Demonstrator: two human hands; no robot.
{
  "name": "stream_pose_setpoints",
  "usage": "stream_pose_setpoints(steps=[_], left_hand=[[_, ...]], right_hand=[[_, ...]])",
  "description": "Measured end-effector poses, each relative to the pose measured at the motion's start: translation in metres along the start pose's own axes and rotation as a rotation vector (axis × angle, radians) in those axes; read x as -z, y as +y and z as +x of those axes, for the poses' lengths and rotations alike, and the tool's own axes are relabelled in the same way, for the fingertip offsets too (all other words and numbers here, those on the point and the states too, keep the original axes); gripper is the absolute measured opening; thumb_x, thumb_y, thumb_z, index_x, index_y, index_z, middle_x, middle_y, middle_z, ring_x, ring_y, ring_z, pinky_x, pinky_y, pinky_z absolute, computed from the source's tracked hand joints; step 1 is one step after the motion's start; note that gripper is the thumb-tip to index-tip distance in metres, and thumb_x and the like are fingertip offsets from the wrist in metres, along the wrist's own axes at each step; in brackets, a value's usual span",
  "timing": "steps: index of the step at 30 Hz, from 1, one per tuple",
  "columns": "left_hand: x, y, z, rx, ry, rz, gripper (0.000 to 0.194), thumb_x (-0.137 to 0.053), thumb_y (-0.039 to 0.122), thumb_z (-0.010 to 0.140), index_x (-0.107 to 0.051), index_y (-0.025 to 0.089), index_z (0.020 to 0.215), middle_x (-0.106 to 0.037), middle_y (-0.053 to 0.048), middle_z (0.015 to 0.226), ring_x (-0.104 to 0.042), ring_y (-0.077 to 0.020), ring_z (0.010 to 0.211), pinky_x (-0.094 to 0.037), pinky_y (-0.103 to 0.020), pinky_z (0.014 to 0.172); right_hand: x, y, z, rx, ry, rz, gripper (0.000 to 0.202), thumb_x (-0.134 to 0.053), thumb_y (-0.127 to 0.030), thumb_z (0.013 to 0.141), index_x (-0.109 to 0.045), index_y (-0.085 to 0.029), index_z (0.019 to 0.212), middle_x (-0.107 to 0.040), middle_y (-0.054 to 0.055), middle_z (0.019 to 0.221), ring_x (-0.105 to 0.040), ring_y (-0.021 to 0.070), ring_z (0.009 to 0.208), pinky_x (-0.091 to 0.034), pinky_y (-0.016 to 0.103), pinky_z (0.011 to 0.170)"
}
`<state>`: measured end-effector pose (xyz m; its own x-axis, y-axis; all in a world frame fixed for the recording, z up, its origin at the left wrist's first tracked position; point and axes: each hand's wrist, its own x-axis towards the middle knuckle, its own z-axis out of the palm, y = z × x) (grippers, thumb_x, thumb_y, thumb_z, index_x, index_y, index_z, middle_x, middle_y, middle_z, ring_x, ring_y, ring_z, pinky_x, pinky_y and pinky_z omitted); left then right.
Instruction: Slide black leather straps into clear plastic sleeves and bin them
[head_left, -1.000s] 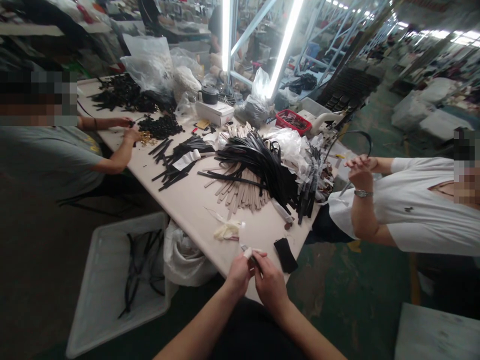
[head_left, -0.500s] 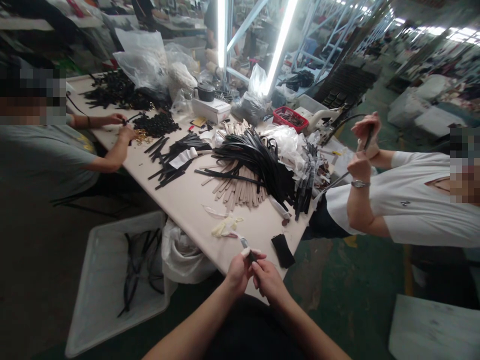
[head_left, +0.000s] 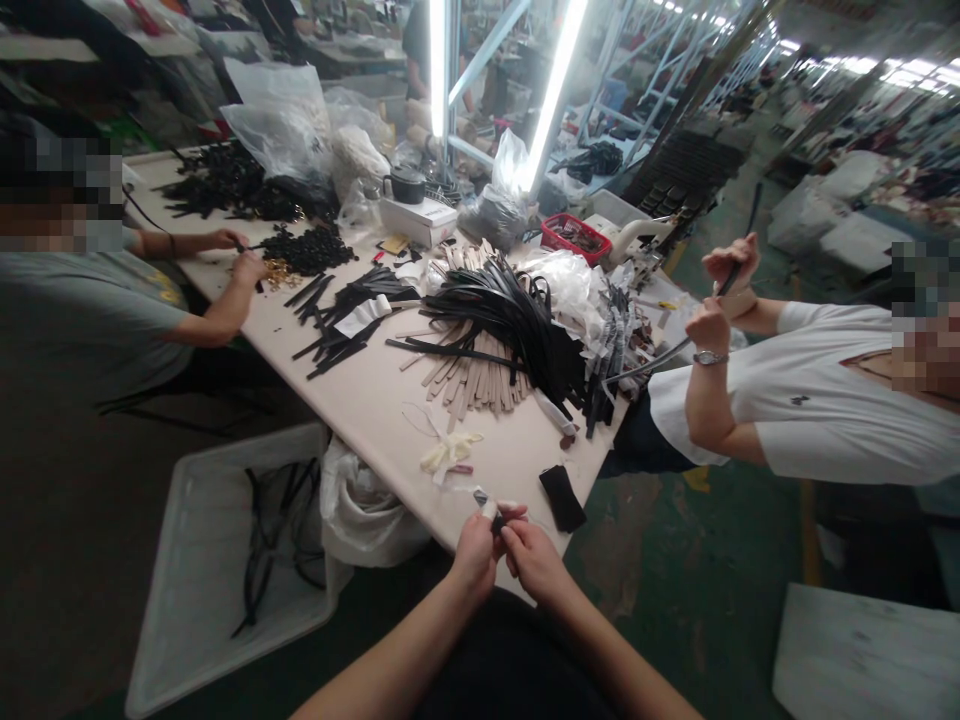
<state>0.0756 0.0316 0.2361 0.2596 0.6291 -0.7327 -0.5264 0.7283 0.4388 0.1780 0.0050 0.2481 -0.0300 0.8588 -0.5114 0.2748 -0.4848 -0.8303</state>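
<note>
Two bare hands, the left hand (head_left: 475,552) and the right hand (head_left: 536,562), meet over the near corner of the bench (head_left: 375,415), taken here as the clock's centre. Both sets of fingers are drawn in narrow, pinching one small dark piece (head_left: 499,523) between them. One greyish tip (head_left: 480,497) shows just beyond the left hand; whether it belongs to that piece I cannot tell.

At two o'clock, near the right hand, lies one black patch (head_left: 562,498). At eleven lie one pale yellow scrap (head_left: 448,453) and one small reddish piece (head_left: 460,469), close together. At twelve spreads one big heap of black straps (head_left: 517,320) over a fan of pale strips (head_left: 480,380), too many to count in either. Farther off stand one white box (head_left: 420,220) and, towards one o'clock, one red basket (head_left: 551,238). Two co-workers sit or stand at the sides, one (head_left: 105,300) at ten, one (head_left: 810,400) at two holding a dark strap (head_left: 739,270).

The left edge runs off towards ten, with a broad bare band inside it; one white sack (head_left: 367,515) and one white crate (head_left: 146,600) crowd its outer side around nine. The right edge runs towards one; bare bench separates the patch from the heap.
</note>
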Motion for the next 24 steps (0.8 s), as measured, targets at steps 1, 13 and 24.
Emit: stream_pose_setpoints(steps=[1, 13, 24], left_hand=[[0.001, -0.002, -0.001, 0.006, -0.013, 0.024, 0.03, -0.062, 0.041, 0.087, -0.068, 0.013, 0.093, -0.076, -0.018, 0.099, -0.071, -0.0256, 0.077, -0.046, -0.027, 0.049], [0.015, 0.018, 0.001, -0.036, 0.001, 0.033, 0.032, -0.062, 0.04, 0.088, -0.071, 0.01, 0.093, -0.074, -0.018, 0.101, -0.072, -0.0229, 0.077, -0.054, -0.031, 0.062], [0.01, 0.036, 0.002, -0.172, -0.031, 0.024, 0.037, -0.063, 0.044, 0.087, -0.071, 0.009, 0.097, -0.071, -0.01, 0.069, -0.067, -0.021, 0.06, -0.053, -0.031, 0.059]], right_hand=[[0.0, -0.001, 0.0, 0.008, 0.006, 0.003, 0.039, -0.046, -0.045, 0.095, -0.051, -0.019, 0.066, -0.048, -0.005, 0.045, -0.043, 0.009, 0.039, -0.03, 0.02, 0.044], [-0.009, 0.01, -0.001, -0.089, -0.085, 0.157, 0.049, -0.046, -0.061, 0.09, -0.058, -0.016, 0.078, -0.056, -0.002, 0.048, -0.044, 0.0096, 0.035, -0.032, 0.02, 0.038], [-0.011, -0.014, 0.023, -0.054, -0.111, 0.158, 0.05, -0.049, -0.063, 0.087, -0.055, -0.017, 0.069, -0.052, -0.003, 0.044, -0.042, 0.0079, 0.031, -0.03, 0.019, 0.033]])
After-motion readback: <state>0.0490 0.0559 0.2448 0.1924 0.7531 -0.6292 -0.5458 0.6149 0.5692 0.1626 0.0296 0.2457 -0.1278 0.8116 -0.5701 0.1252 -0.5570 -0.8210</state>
